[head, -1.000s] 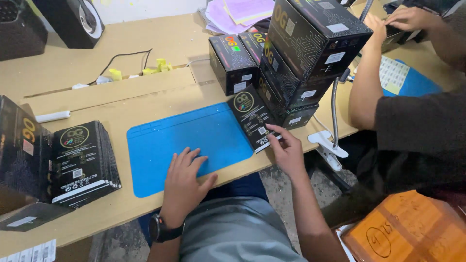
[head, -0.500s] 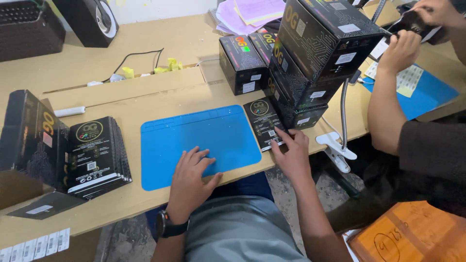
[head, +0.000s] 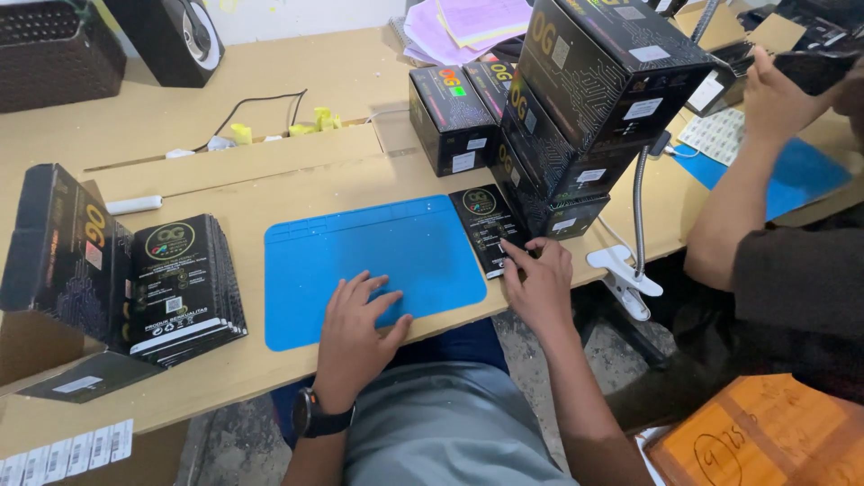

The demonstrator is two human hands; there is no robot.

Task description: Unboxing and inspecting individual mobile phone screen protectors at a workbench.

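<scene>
My left hand [head: 355, 328] lies flat with spread fingers on the front edge of a blue work mat [head: 369, 256] on the wooden table. My right hand [head: 538, 281] rests on the near end of a small flat black package [head: 486, 225] lying just right of the mat, fingertips pressing on it. That package lies against the foot of a tall stack of black boxes [head: 589, 99]. A dark watch sits on my left wrist.
A pile of flat black packages [head: 184, 279] and an open black carton [head: 58, 252] stand at the left. A black speaker [head: 175, 36], cables, and papers lie at the back. Another person's arm [head: 747, 180] works at the right beside a clamp lamp [head: 630, 270].
The view shifted slightly; my right hand stays on the small black package and my left hand stays on the mat. The neighbouring person's arm has lifted toward the back right.
</scene>
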